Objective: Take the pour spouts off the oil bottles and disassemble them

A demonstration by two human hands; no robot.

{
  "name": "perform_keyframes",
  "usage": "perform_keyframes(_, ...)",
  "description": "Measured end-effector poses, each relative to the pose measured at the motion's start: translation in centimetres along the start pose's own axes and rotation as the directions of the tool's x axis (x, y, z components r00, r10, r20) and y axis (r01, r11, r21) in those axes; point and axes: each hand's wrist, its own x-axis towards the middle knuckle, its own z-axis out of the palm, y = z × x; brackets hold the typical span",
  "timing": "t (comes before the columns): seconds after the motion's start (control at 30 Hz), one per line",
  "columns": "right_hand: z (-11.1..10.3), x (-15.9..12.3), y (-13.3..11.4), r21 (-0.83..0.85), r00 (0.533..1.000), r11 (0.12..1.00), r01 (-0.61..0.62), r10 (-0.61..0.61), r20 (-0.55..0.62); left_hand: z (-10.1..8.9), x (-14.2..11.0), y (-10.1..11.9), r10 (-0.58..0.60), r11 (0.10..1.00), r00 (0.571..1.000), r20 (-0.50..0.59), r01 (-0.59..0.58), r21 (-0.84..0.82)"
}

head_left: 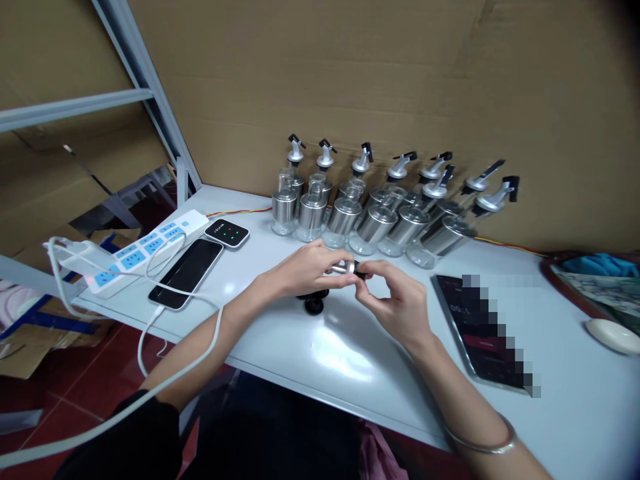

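Observation:
My left hand is closed around a silver bottle pourer spout, held just above the table. At its right end my right hand pinches a small black stopper, which touches the spout. Fingers partly hide both pieces. Below my left hand, a round black cap-like piece lies on the table, with more black parts behind it, half covered by the hand. Beyond my hands stand glass bottles with steel sleeves. Several in front have bare necks; others carry silver pourers with black levers.
A white power strip, a smartphone and a small black-faced device lie at left, with a white cable crossing over my left arm. At right are a tablet and a white mouse-shaped object. Cardboard walls the back.

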Motion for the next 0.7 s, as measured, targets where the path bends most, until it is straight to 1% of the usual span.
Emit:
perform_keyframes(0.13,-0.1,0.0,0.2,-0.032,0.994,0.993,0.112,-0.111,0.02,0.0,0.0,0.0,-0.024,1.0,1.0,-0.004,0.024,-0.018)
perform_keyframes(0.23,-0.1,-0.1,0.5,-0.037,0.987,0.987,0.157,-0.156,0.027,0.0,0.0,-0.1,-0.017,1.0,1.0,-0.01,0.017,-0.026)
perform_keyframes(0.37,-0.2,0.0,0.5,-0.051,0.983,0.982,0.182,-0.18,0.029,-0.2,0.0,0.0,-0.016,1.0,1.0,-0.022,0.015,-0.023)
perform_keyframes(0.53,-0.1,0.3,0.2,-0.07,0.98,0.978,0.198,-0.196,0.028,-1.1,-0.1,0.7,-0.015,1.0,1.0,-0.009,0.016,0.003)
perform_keyframes(0.7,-0.1,0.3,0.1,-0.091,0.976,0.972,0.218,-0.216,0.034,-1.4,-0.1,1.0,-0.053,0.998,0.998,-0.02,0.053,-0.014)
